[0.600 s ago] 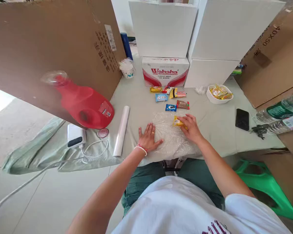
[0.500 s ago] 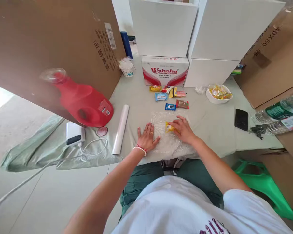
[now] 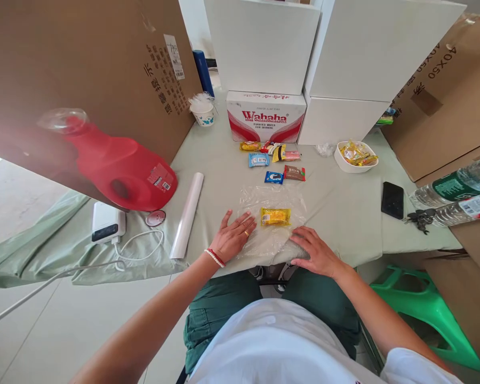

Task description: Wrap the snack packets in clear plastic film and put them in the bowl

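Note:
A yellow-wrapped snack (image 3: pixel 276 216) lies crosswise on a sheet of clear plastic film (image 3: pixel 260 197) spread over the table. My left hand (image 3: pixel 232 236) is flat with fingers stretched out, resting on the film's left edge, a little left of the snack. At the film's lower right corner is my right hand (image 3: pixel 315 250), fingers apart and bent slightly, touching the film's edge; whether it pinches the film I cannot tell. Beyond the film are a small blue packet (image 3: pixel 274 177), a brown packet (image 3: pixel 294 173) and a light blue packet (image 3: pixel 258 159).
A white roll (image 3: pixel 187 216), a red jug (image 3: pixel 124 170) and a power bank (image 3: pixel 108 223) with cable are on the left. A Wahaha box (image 3: pixel 266 117) stands at the back. Rightward are a white bowl (image 3: pixel 354 168) of snacks, a phone (image 3: pixel 392 200) and plastic bottles (image 3: pixel 460 186).
My right hand has let go of the yellow-wrapped snack, leaving it on the film, and has moved back toward the film's near right corner. My left hand has shifted slightly left and nearer.

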Demonstrator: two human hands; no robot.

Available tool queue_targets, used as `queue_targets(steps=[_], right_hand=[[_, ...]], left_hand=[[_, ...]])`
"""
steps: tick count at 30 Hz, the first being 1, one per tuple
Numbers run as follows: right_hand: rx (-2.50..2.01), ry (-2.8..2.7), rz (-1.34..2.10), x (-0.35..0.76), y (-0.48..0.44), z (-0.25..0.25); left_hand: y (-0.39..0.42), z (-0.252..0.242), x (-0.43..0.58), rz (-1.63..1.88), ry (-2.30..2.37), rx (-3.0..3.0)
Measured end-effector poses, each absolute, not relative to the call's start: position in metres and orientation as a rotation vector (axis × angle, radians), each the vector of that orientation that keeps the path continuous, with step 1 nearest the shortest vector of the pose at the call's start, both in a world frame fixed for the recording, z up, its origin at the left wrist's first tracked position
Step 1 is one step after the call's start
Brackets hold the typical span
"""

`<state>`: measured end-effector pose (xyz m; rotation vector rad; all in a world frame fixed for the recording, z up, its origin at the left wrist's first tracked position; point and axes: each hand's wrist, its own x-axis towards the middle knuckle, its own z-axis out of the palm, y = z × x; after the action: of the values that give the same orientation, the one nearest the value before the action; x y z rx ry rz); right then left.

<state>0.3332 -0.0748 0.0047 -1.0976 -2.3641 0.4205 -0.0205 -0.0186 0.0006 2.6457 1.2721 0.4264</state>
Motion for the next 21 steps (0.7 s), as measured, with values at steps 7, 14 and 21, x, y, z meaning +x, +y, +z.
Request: queue_targets(steps=[7, 14, 21], right_hand=[[-1.062, -2.17, 0.655, 0.335, -0.074, 0.001], [-1.33, -1.849, 1.079, 0.34, -0.016, 0.039], [-1.508, -1.432, 1.534, 0.324, 0.021, 0.054]], left_hand=[[-0.023, 0.006, -0.059, 0.284, 0.936, 2.433], [-0.024, 0.006, -0.048, 0.414, 1.075, 2.323], [0.003, 0.01, -0.026, 0.861, 1.389, 1.757]])
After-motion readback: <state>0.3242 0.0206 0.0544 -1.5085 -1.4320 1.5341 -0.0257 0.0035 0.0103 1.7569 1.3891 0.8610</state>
